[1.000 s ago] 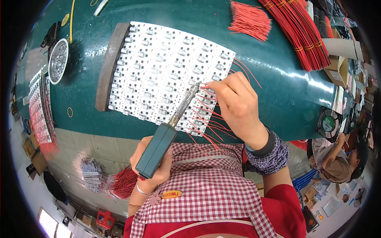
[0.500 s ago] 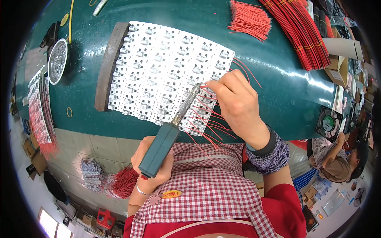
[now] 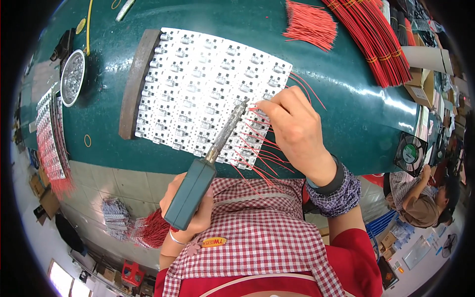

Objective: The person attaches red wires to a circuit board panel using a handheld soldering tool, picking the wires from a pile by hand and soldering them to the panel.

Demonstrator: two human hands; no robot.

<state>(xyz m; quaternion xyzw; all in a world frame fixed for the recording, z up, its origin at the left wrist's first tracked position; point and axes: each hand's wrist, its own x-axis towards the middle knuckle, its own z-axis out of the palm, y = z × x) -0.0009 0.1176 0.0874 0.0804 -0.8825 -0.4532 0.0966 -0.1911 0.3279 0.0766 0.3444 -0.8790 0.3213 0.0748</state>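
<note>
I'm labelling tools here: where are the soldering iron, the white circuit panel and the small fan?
soldering iron [image 3: 190, 194], head view, teal handle.
white circuit panel [image 3: 198, 84], head view, middle.
small fan [image 3: 409, 153], head view, hub.

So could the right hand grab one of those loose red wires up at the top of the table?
Probably yes. The right hand is busy pinching a wire at the white board, but only bare green table lies between it and the loose red wires.

— What sort of place is this?
— An electronics assembly workshop; a dark green workbench [image 3: 346, 128] carries a white panel of small circuit boards [image 3: 208, 89], bundles of thin red wires [image 3: 376, 39] and a teal-handled soldering iron [image 3: 198, 188].
— Anything more?
— Cardboard boxes [image 3: 420, 84] beside a small black fan [image 3: 409, 153]; another seated worker [image 3: 420, 203] nearby.
</note>
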